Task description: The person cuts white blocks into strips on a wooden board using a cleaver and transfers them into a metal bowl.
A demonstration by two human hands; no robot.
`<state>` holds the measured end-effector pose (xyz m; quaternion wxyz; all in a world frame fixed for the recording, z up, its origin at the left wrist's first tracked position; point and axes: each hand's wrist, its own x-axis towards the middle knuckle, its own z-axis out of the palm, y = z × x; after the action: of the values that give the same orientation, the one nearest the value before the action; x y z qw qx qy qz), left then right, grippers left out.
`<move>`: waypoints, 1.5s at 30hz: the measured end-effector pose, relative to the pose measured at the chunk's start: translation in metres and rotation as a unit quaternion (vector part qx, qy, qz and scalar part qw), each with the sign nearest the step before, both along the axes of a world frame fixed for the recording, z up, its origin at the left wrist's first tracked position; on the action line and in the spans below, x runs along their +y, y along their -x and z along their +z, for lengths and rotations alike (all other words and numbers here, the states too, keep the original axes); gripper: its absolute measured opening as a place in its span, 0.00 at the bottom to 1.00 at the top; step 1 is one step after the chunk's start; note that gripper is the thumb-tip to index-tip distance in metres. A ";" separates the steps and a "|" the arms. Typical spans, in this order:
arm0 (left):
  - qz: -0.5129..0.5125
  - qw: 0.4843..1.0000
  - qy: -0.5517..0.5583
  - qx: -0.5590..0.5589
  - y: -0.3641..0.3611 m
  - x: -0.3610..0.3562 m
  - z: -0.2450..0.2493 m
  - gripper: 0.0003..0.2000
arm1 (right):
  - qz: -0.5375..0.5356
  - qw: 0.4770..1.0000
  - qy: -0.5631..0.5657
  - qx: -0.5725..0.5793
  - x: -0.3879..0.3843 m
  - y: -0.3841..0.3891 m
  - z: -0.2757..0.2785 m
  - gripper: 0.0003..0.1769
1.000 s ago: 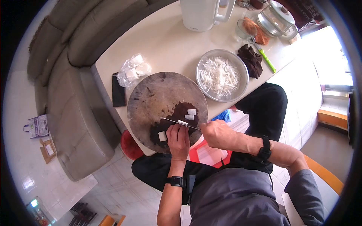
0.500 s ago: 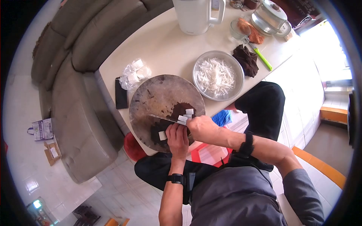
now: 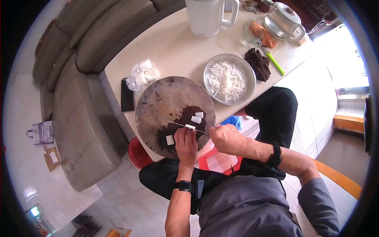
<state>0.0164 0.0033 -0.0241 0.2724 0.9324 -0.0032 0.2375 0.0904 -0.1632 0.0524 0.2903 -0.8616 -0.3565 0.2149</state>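
A round wooden chopping board (image 3: 162,98) with a dark wet patch lies at the table's near edge. My right hand (image 3: 227,139) is closed round the handle of a knife (image 3: 179,124), whose thin blade points left across the board. The fingertips of my left hand (image 3: 186,145) press together on a white piece (image 3: 190,126) at the blade. Two cut white pieces (image 3: 196,119) lie beyond the blade, to its right. Another white block (image 3: 170,140) sits just left of my left hand. A metal bowl (image 3: 206,79) of white shreds stands right of the board.
On the table (image 3: 166,51) are a plastic bag of white pieces (image 3: 144,74), a black phone-like object (image 3: 127,96), a white kettle (image 3: 203,17), a dark cloth (image 3: 257,64), a green-handled tool (image 3: 275,63) and a glass teapot (image 3: 282,19). A red stool (image 3: 139,155) is below.
My right hand has moved right with the knife, away from my left hand. The white pieces beyond the blade now lie apart from it.
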 end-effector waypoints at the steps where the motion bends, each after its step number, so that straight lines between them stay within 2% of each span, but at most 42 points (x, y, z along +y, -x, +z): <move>1: 0.001 1.000 0.002 0.000 0.000 -0.001 0.000 0.11 | 0.003 1.000 -0.003 -0.002 -0.001 0.000 0.000 0.07; 17: 0.003 1.000 0.006 0.007 -0.002 0.000 0.002 0.11 | 0.030 0.999 0.016 0.040 0.025 -0.015 -0.011 0.08; 23: 0.004 1.000 0.002 0.002 -0.001 -0.001 0.001 0.10 | 0.033 0.999 -0.011 -0.001 0.037 -0.017 -0.020 0.06; 28: 0.005 1.000 0.007 -0.018 0.000 -0.002 0.003 0.09 | -0.038 0.999 -0.015 -0.011 0.026 -0.013 -0.025 0.03; 32: -0.002 1.000 -0.003 -0.025 0.001 -0.001 0.001 0.10 | -0.032 0.998 -0.040 -0.039 0.015 -0.010 -0.015 0.03; 34: -0.001 1.000 -0.002 -0.025 0.002 -0.001 -0.002 0.10 | -0.012 1.000 0.024 -0.010 0.015 -0.005 0.002 0.06; 45: 0.004 1.000 0.012 -0.006 0.003 0.001 -0.003 0.11 | 0.014 0.999 0.023 -0.021 0.007 0.004 -0.006 0.06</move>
<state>0.0132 0.0043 -0.0269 0.2827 0.9275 0.0016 0.2446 0.0865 -0.1560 0.0467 0.2596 -0.8673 -0.3698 0.2089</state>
